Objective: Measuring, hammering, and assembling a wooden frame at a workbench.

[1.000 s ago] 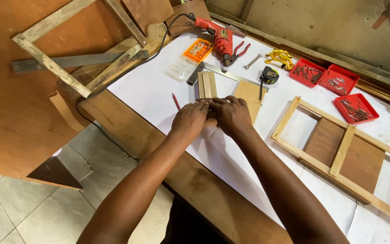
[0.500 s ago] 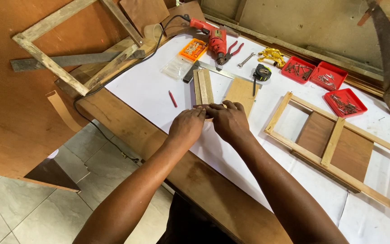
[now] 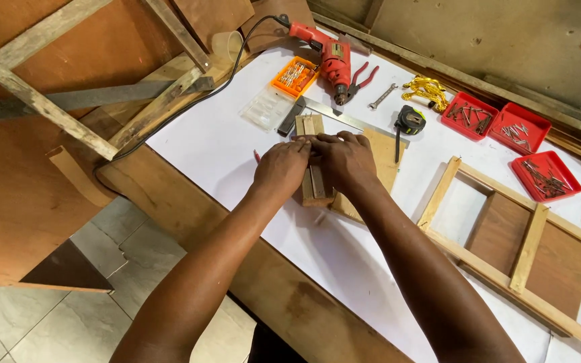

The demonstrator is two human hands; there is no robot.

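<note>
Both my hands rest side by side on a pair of short wooden slats (image 3: pixel 312 125) lying on the white-covered bench (image 3: pixel 223 144). My left hand (image 3: pixel 282 167) presses on their left side, fingers curled over the wood. My right hand (image 3: pixel 345 158) covers the right side and touches the left hand at the fingertips. A flat plywood piece (image 3: pixel 384 161) lies just right of the slats, partly under my right hand. The slats' near end (image 3: pixel 317 195) shows below my hands.
A red drill (image 3: pixel 327 57), orange bit case (image 3: pixel 294 75), pliers (image 3: pixel 364 75), spanner (image 3: pixel 379 98), tape measure (image 3: pixel 409 121) and three red screw trays (image 3: pixel 546 176) lie beyond. A wooden ladder-like frame (image 3: pixel 526 245) sits right. Another frame (image 3: pixel 95 87) leans left. A red pencil (image 3: pixel 257 156) lies by my left hand.
My hands have stayed joined over the slats; the camera has shifted, so the bench appears lower and nearer. The fingers have settled flatter onto the wood.
</note>
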